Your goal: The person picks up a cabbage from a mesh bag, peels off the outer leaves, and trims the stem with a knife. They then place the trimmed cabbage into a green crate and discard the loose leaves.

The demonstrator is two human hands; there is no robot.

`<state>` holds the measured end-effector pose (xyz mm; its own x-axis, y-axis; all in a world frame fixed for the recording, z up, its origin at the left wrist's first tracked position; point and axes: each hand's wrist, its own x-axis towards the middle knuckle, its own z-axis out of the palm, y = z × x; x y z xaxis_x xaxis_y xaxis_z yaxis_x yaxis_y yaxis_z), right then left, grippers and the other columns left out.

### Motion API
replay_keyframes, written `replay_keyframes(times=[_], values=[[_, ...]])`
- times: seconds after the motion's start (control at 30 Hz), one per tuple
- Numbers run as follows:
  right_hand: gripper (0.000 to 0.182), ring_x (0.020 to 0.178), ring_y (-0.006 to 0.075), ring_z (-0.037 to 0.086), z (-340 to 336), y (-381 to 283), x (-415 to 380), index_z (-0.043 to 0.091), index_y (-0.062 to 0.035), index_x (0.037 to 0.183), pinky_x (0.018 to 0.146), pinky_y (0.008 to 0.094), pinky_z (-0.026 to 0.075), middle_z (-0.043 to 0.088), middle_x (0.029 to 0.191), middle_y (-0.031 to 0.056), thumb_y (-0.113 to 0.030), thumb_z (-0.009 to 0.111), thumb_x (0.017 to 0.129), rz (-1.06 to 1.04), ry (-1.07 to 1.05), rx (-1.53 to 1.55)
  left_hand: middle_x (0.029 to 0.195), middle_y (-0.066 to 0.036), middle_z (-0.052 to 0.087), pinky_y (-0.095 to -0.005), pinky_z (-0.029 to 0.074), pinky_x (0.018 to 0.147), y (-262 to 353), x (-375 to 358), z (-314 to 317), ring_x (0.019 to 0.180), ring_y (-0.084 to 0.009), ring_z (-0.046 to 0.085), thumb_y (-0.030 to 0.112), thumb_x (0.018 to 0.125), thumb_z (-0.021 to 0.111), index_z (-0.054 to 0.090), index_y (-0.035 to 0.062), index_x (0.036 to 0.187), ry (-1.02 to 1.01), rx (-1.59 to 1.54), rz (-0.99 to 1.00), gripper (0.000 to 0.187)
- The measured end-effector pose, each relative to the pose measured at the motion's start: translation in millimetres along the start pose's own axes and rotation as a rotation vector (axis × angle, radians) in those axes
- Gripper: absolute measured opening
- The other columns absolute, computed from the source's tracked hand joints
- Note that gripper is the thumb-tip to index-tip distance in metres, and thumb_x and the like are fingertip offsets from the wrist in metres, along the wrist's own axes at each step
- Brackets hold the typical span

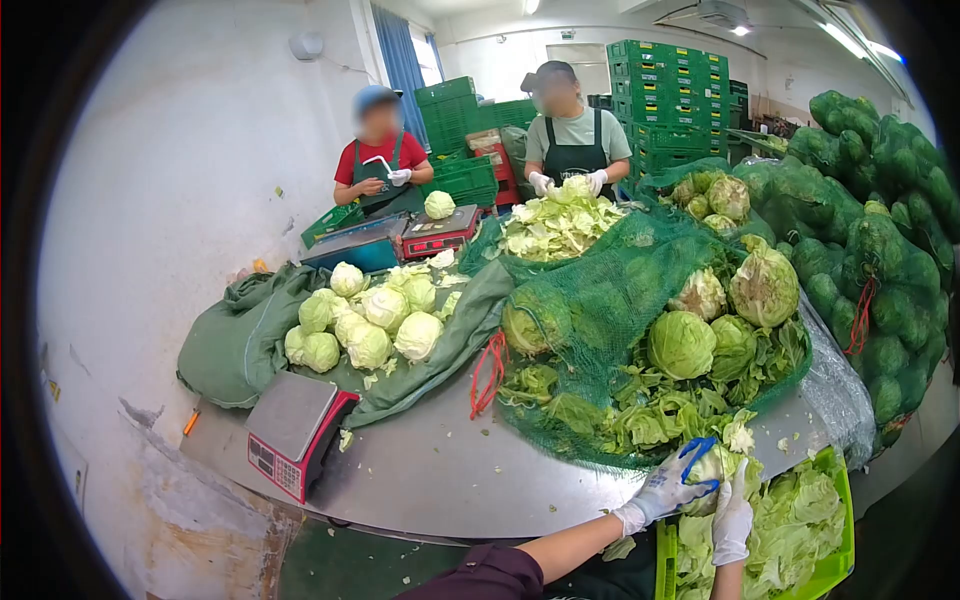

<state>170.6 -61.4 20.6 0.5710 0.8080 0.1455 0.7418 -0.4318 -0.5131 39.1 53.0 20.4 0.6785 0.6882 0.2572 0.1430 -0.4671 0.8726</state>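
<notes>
My left hand [672, 488], in a white glove with blue on the fingers, is wrapped round one side of a pale green cabbage [708, 467] at the lower right. On the cabbage's other side is my right hand [733, 515], white-gloved, its fingers pressed against it. Both hands are over a bright green crate [838, 570] full of loose cabbage leaves [800, 515]. Just beyond, an open green net sack [600, 330] holds whole cabbages [682, 344] and torn leaves.
A red-edged scale [295, 425] stands on the metal table [480, 480]. Trimmed cabbages [385, 307] lie on green cloth at left. Two people in aprons stand across the table, one handling leaves. Filled net sacks [885, 260] are piled at right; green crates [665, 100] are stacked behind.
</notes>
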Motion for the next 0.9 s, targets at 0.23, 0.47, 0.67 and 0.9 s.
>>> replay_keyframes(times=[0.23, 0.47, 0.67, 0.9], values=[[0.054, 0.056, 0.0389, 0.056, -3, 1, 1, 0.018, -0.0216, 0.148, 0.055, 0.0478, 0.041, 0.058, 0.06, 0.0206, -0.035, 0.036, 0.1, -0.015, -0.02, -0.015, 0.142, -0.018, 0.038, -0.038, 0.032, 0.107, 3, 1, 2, 0.13, -0.0343, 0.039, 0.047, 0.079, 0.066, 0.034, 0.0151, 0.142, 0.027, -0.018, -0.058, 0.077], [0.054, 0.057, 0.0411, 0.056, -6, 3, 0, 0.017, -0.0222, 0.149, 0.055, 0.0486, 0.041, 0.058, 0.062, 0.0233, -0.037, 0.034, 0.099, -0.035, -0.044, -0.017, 0.141, -0.017, 0.04, -0.0373, 0.034, 0.105, 7, 1, -1, 0.127, -0.033, 0.042, 0.047, 0.078, 0.068, 0.036, 0.017, 0.142, 0.02, 0.0, -0.08, 0.077], [0.055, 0.058, 0.0412, 0.057, -7, 6, 0, 0.016, -0.0223, 0.149, 0.056, 0.0486, 0.042, 0.059, 0.063, 0.0231, -0.038, 0.034, 0.099, -0.056, -0.052, -0.033, 0.139, -0.018, 0.041, -0.0376, 0.035, 0.105, 4, 3, 0, 0.126, -0.0344, 0.043, 0.048, 0.077, 0.067, 0.037, 0.017, 0.141, 0.028, -0.04, -0.08, 0.077], [0.053, 0.059, 0.0413, 0.058, 1, 0, 4, 0.024, -0.0167, 0.146, 0.056, 0.0494, 0.044, 0.061, 0.065, 0.0223, -0.033, 0.038, 0.098, 0.057, 0.017, -0.056, 0.139, -0.02, 0.042, -0.0398, 0.036, 0.104, 15, 7, 5, 0.125, -0.0365, 0.043, 0.051, 0.076, 0.066, 0.037, 0.017, 0.14, 0.027, 0.143, -0.083, 0.078]])
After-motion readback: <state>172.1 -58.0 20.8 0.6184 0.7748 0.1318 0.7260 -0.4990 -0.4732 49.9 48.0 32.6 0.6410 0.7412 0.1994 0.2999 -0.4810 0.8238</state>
